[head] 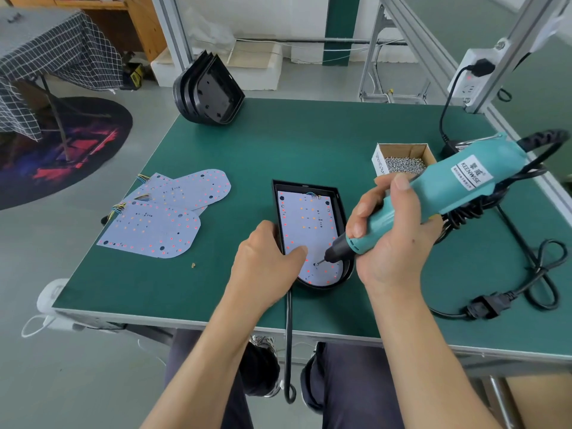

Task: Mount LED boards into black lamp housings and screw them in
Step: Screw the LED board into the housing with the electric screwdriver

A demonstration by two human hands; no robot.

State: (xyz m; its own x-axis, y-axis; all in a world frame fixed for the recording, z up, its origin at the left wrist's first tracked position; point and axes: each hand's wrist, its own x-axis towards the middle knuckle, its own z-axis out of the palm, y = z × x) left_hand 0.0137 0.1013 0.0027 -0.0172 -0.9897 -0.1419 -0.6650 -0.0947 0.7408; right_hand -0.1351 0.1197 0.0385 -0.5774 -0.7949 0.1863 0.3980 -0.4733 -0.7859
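i'm looking down at the green counter [309, 144], where one black lamp housing [340, 212] is lying flat in the middle with a pale led board [305, 224] already seated inside it, dotted with red and orange leds. a stack of empty housings [207, 94] is standing at the far edge, and three loose boards [161, 221] are waiting to the left, so i'm judging the job is only at its first unit with several still to go. my right hand [393, 239] is gripping the teal electric screwdriver [439, 196], its bit angling down onto a screw [317, 264] near the rounded near end of the board. my left hand [266, 261] is resting on the housing's left edge, thumb pressing the board; its other fingers are hidden. the box of screws [402, 161] is sitting behind the driver, still well filled.
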